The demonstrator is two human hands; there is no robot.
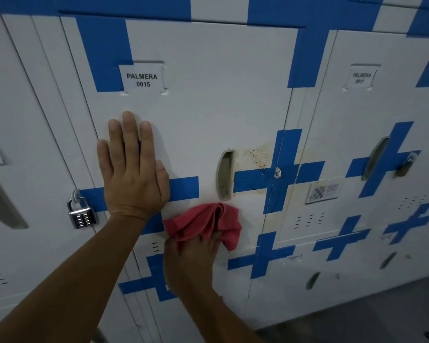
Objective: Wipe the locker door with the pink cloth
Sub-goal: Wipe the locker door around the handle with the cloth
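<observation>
Stains [256, 157] sit up and right of the pink cloth [206, 222] bunched in the right hand [193, 258] fingers at lower centre, while the left hand [134, 169] lies flat, open and empty on the locker door [208, 95].

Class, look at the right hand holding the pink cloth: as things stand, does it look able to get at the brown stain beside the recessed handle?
Probably yes. The right hand presses the pink cloth on the locker door just below the recessed handle; the brown stain lies up and right, with nothing between them.
</observation>
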